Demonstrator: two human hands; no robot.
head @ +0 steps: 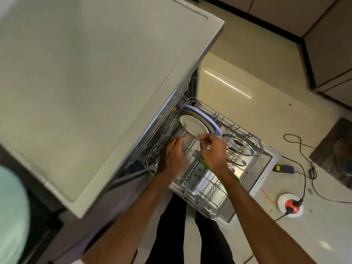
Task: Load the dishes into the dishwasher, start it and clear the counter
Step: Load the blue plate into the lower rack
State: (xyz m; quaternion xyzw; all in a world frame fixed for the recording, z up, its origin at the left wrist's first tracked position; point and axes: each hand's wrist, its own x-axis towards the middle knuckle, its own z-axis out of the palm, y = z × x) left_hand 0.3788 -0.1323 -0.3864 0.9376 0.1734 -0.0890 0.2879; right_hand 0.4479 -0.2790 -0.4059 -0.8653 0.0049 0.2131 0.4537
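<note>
The dishwasher's lower wire rack (pixel 209 189) is pulled out over the open door. A white plate (pixel 192 125) stands on edge at the rack's far end, with a blue-rimmed plate (pixel 213 124) right behind it. My right hand (pixel 213 151) pinches the white plate's lower rim. My left hand (pixel 174 154) hovers over the rack beside it, fingers relaxed, holding nothing. Steel lids (pixel 239 147) stand in the rack's right side. A green item (pixel 204 161) shows under my right wrist.
The grey counter (pixel 95 82) fills the upper left, right above the dishwasher. A pale green object (pixel 11 216) is blurred at the left edge. On the floor lie a black cable (pixel 302 149), a blue device (pixel 283 168) and a red-and-white socket (pixel 290 204).
</note>
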